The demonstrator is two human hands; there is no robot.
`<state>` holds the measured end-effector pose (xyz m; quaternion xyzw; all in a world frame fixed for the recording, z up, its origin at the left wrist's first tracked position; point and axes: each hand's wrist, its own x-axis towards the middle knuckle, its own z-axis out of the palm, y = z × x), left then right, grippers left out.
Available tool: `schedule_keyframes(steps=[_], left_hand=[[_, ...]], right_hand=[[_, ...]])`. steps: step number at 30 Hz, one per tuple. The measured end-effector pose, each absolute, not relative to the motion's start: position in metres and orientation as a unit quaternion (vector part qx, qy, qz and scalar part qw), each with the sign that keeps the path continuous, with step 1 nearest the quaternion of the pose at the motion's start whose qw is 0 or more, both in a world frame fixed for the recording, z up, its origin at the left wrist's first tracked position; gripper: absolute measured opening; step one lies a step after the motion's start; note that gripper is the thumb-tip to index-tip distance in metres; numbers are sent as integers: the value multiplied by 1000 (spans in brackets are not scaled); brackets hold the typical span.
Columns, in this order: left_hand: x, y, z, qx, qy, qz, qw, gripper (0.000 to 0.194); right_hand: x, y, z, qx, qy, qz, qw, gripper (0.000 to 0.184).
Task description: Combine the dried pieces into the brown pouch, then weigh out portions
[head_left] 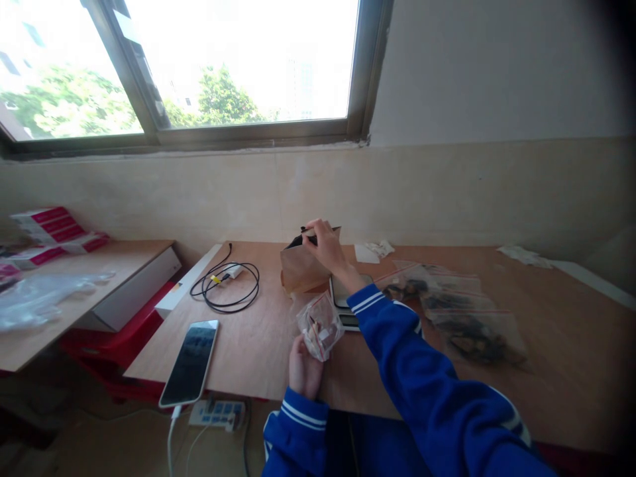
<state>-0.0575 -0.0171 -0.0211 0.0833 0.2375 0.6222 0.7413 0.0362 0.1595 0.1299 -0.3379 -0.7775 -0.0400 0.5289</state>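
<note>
My left hand [305,371] is closed around a small clear plastic bag [320,328] with pale and brown pieces inside, just above the table's front edge. Over the mouth of a brown paper bag [303,268], my right hand [325,245] is pinched closed. Something dark shows by its fingertips, too small to name. The paper bag stands open at the top, with a dark inside. Partly behind my right forearm lies a flat scale-like device [350,321].
Zip bags of dark dried pieces [477,338] lie on the right of the table. A coiled black cable [226,308] and a phone [191,361] on a white lead are at left. Crumpled white paper [380,248] lies near the wall. A red stool [114,344] stands between the tables.
</note>
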Motion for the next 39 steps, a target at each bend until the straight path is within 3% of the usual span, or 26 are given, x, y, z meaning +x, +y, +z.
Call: schedule_keyframes(steps=[25,33,36,39], left_hand=[[-59,-17,-22,83,204,625,749,27],[-59,-15,-23,80,227,626,742,27],[-59,-16,-20,80,234,623,742,25],[-58,-17,-18,80,236,627,738,25]], right_hand=[[43,153,130,-334,-804,-38,491,28],[48,152,132,-342,-835,-55,429,31],[48,144,135,-338,-823,-37,455,29],[51,127,133,-350,-768,0,536,27]])
